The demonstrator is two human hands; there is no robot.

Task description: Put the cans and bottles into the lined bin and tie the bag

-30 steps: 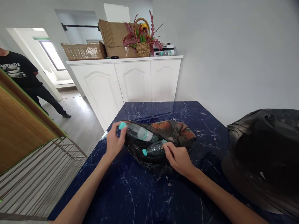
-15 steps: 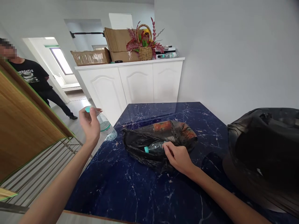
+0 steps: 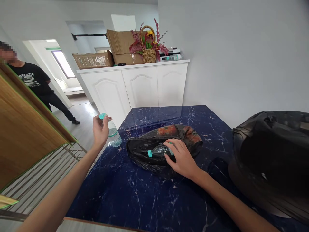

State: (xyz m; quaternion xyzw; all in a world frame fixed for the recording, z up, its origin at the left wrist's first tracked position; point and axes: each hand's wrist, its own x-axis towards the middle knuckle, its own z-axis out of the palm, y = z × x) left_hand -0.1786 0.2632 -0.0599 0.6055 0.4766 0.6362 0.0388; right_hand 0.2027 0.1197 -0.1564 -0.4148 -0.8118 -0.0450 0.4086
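Observation:
My left hand [image 3: 101,130] is closed around the neck of a clear plastic bottle [image 3: 114,137] with a turquoise cap, near the table's left edge. The bottle leans slightly and has a little liquid-like shimmer low down. My right hand [image 3: 178,158] curves over a second clear bottle [image 3: 158,151], also turquoise-capped, lying in the mouth of a black plastic bag [image 3: 142,161]. Its fingers are wrapped on the bottle's body. Orange-red items [image 3: 167,130] show through the bag's thin film behind it; their kind is unclear.
The blue marbled table [image 3: 154,199] carries a bin lined with a black bag [image 3: 270,161] at right. Behind stands a white cabinet [image 3: 142,85] with cardboard boxes [image 3: 93,60], a flower basket [image 3: 149,55] and another bottle. A wooden panel [image 3: 26,125], metal rack [image 3: 50,183] and a person [image 3: 36,80] are left.
My left hand has moved right with its bottle, which now hangs more upright. My right hand has spread its fingers from a closed pose and wrapped them over the bottle in the bag.

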